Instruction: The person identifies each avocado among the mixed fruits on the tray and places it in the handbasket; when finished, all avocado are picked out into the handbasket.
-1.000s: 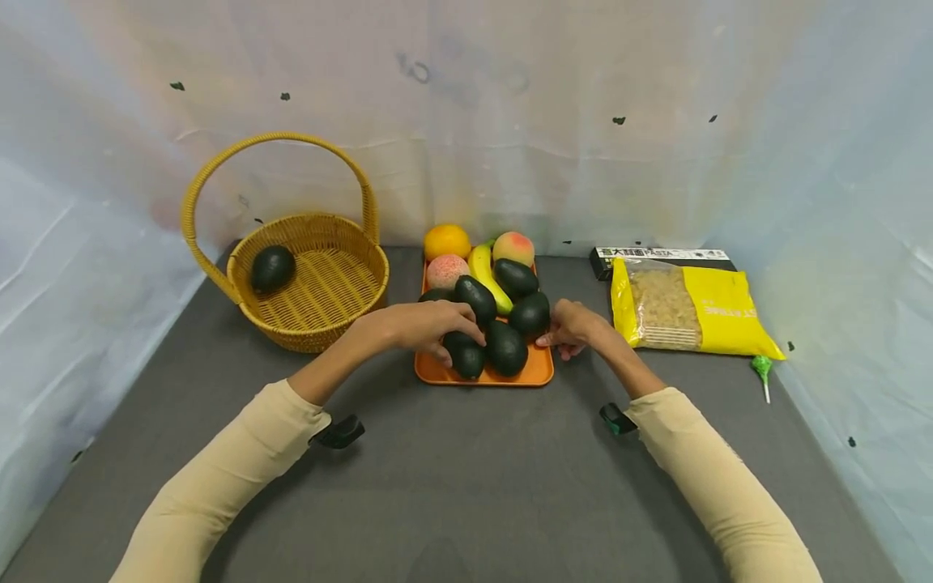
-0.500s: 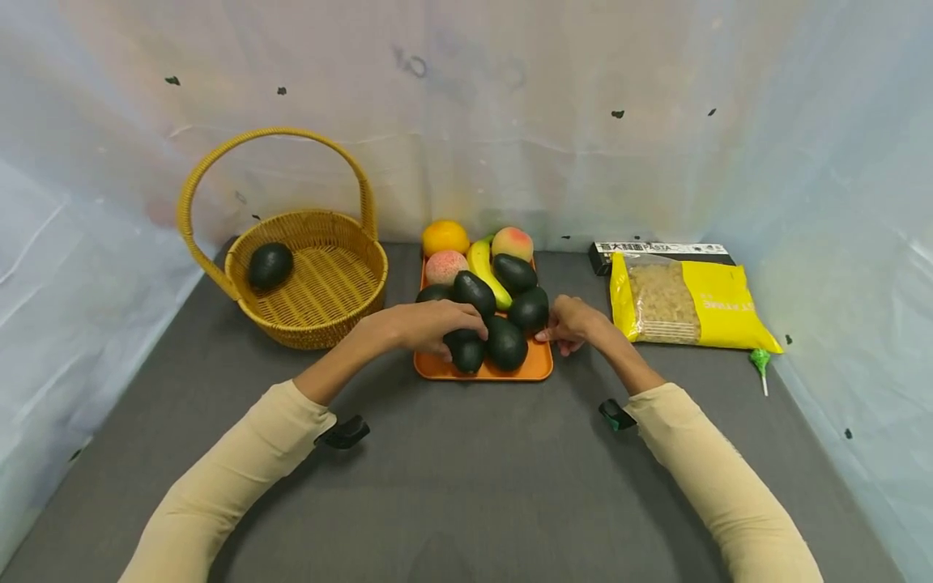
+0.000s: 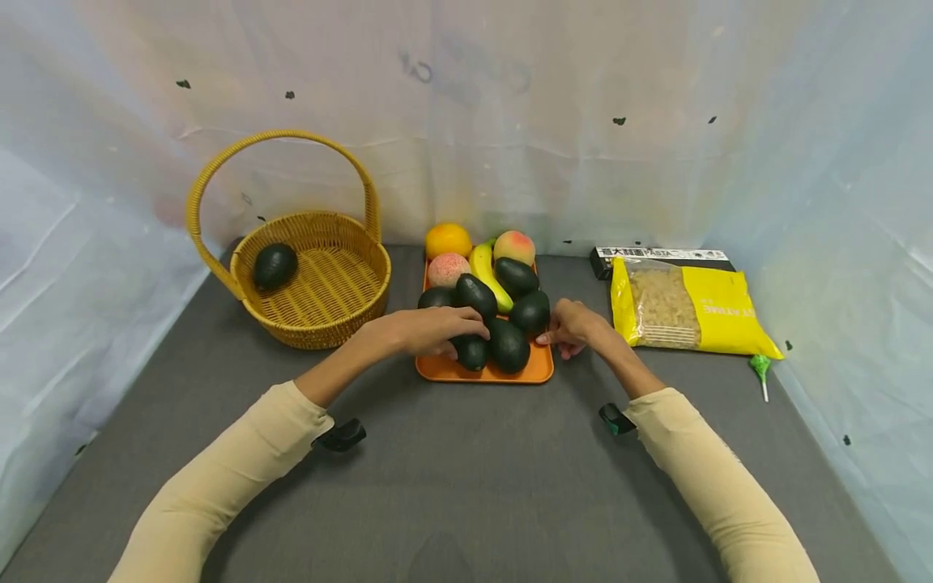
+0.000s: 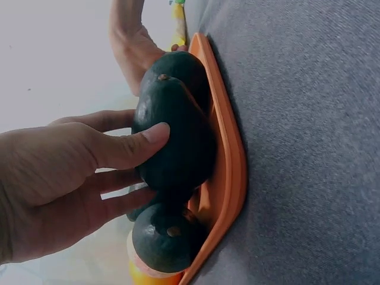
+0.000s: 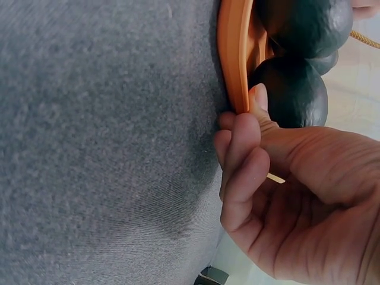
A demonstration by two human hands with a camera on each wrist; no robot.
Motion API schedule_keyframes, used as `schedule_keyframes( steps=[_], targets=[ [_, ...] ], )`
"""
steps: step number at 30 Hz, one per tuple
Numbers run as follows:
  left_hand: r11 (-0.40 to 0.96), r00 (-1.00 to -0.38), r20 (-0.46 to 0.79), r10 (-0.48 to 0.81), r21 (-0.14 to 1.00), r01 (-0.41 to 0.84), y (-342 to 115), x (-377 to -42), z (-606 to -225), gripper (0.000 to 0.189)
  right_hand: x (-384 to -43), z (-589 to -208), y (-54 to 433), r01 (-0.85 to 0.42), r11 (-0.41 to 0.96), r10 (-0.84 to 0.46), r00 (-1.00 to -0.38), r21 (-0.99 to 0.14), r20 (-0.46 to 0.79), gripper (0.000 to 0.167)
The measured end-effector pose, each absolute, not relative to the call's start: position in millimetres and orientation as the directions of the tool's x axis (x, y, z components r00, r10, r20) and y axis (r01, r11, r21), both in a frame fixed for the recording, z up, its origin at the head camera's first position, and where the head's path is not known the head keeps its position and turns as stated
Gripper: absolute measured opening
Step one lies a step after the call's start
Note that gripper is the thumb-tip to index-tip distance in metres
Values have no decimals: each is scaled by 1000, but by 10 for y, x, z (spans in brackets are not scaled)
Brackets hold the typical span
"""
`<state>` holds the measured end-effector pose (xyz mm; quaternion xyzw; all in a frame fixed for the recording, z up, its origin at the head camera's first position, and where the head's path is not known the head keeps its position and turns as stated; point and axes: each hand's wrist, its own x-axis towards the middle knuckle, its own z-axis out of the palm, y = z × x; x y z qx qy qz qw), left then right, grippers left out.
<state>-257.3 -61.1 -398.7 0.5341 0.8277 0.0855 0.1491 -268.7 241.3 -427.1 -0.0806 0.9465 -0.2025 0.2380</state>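
Observation:
In the head view, my left hand reaches over the front left of an orange tray and grips a dark green avocado. The left wrist view shows the thumb across this avocado and the other fingers behind it. At the tray's right side is my right hand. Its thumb and fingers pinch the tray's rim in the right wrist view. Beside the gripped avocado lies another avocado. More avocados, a banana, two peaches and an orange fill the rest of the tray.
Left of the tray stands a yellow wicker basket with a tall handle and one avocado inside. To the right lie a yellow pasta bag, a black box behind it and a green lollipop. White sheeting surrounds the grey table.
My left hand has settled a little further over the avocado, covering more of it. My right hand stays at the tray's rim. The head view shifts slightly.

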Motion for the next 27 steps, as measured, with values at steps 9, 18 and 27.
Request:
schedule_keyframes(
  steps=[9, 18, 27],
  targets=[
    [433, -406, -149, 902, 308, 847, -606, -2555, -4002, 56, -2684, -4278, 2421, -48, 905, -238, -880, -422, -411, 33],
    [432, -406, -146, 902, 323, 842, -627, -2538, -4011, 55, -2682, -4307, 2414, -65, 892, -270, -870, -447, -412, 31],
    [415, -408, -93, 908, 318, 852, -661, -2531, -3919, 54, -2683, -4297, 2413, -53, 893, -257, -875, -447, -410, 31]
  ],
)
